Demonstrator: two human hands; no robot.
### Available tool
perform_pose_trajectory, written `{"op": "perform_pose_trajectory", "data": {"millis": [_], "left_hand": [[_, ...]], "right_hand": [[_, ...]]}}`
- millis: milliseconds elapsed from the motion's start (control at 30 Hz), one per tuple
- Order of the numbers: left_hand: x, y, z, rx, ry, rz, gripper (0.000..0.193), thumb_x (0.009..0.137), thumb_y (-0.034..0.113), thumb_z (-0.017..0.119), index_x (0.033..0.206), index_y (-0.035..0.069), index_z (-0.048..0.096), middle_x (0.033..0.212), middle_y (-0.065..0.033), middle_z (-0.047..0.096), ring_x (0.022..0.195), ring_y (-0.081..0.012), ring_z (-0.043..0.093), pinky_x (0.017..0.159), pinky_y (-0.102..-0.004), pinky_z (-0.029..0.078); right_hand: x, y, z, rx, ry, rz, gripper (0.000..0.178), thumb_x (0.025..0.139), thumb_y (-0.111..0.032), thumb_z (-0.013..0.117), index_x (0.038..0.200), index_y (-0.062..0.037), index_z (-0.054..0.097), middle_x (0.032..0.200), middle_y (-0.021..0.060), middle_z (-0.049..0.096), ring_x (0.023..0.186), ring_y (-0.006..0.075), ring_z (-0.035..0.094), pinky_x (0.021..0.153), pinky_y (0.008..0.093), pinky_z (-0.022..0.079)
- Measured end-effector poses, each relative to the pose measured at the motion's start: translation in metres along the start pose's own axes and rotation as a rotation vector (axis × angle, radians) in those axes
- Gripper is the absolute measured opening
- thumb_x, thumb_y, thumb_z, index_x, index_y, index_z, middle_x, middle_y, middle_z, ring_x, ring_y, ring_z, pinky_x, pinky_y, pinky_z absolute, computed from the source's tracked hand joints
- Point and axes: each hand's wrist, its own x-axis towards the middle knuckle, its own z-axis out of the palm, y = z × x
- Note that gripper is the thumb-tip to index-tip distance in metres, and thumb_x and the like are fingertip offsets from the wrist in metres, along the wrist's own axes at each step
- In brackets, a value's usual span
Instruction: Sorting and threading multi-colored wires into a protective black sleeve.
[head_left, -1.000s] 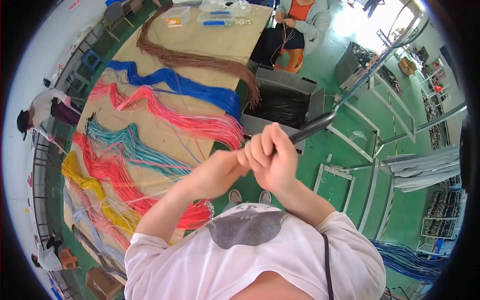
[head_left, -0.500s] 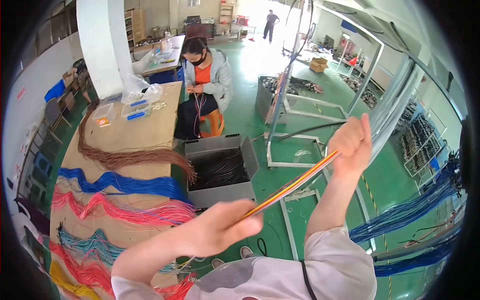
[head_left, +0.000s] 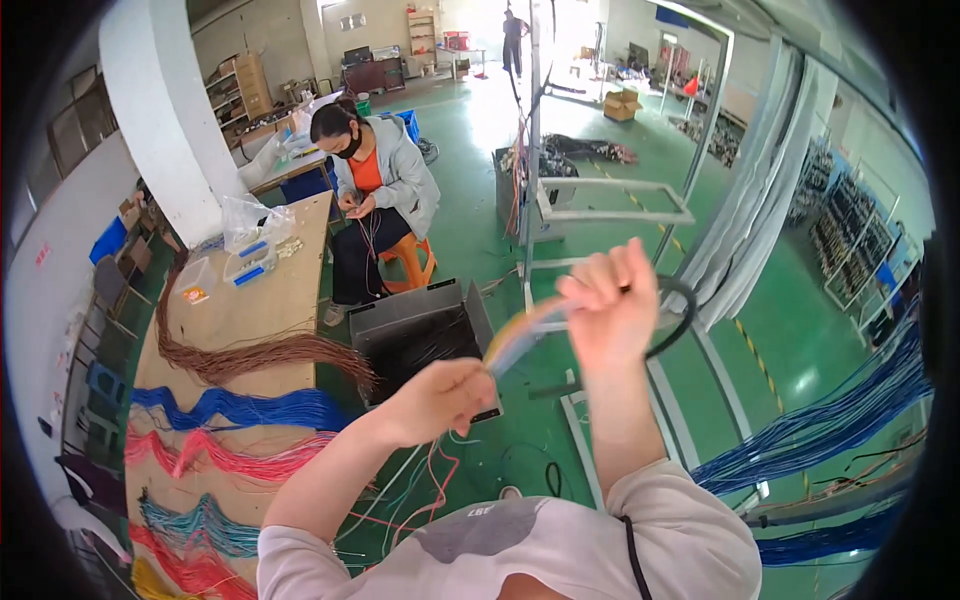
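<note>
Between my hands a blurred bundle of colored wires (head_left: 522, 333) bows slightly upward. My left hand (head_left: 447, 397) is closed around its near end, and loose red, white and green wire tails (head_left: 437, 475) dangle beneath. Higher and to the right, my right hand (head_left: 612, 305) has its fingers curled on the bundle's other end. From that fist a black tube (head_left: 684, 312) loops out to the right and back down toward my wrist. My fingers hide where the wires and the tube meet.
A wooden table (head_left: 262, 305) at left bears brown wires (head_left: 250, 352), blue wires (head_left: 245, 408) and pink wires (head_left: 235, 455). Beyond my left hand stands a grey bin (head_left: 405, 310); a seated co-worker (head_left: 375, 200) handles wires behind it. Metal frames (head_left: 610, 215) and hanging blue wires (head_left: 830, 405) are at right.
My right hand has moved left and down, closer to my left hand. The wire bundle, straight and taut before, now bends and blurs. The black tube now curls beside my right wrist.
</note>
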Motion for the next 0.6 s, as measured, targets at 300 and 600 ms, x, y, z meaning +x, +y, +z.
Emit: {"op": "perform_pose_trajectory", "data": {"millis": [300,600], "left_hand": [[0.026,0.019,0.0,0.03,-0.122,-0.073,0.022,0.09,0.021,0.04,0.082,0.002,0.049,0.058,0.0044,0.033,0.049,-0.0044,0.027,0.044,-0.0187,0.023],[0.047,0.028,-0.001,0.015,0.04,0.01,0.022,0.09,0.018,0.037,0.085,0.001,0.05,0.06,0.0037,0.035,0.05,-0.0039,0.031,0.044,-0.02,0.026]], "right_hand": [[0.034,-0.034,-0.03,0.024,-0.056,0.268,0.037,0.09,-0.029,0.035,0.056,-0.014,0.031,0.043,-0.0036,0.024,0.037,0.0079,0.025,0.045,0.0249,0.036],[0.032,0.01,-0.03,-0.328,0.066,0.404,0.038,0.088,-0.034,0.036,0.057,-0.0127,0.032,0.046,0.0019,0.035,0.042,0.0172,0.038,0.059,0.0416,0.045]]}}
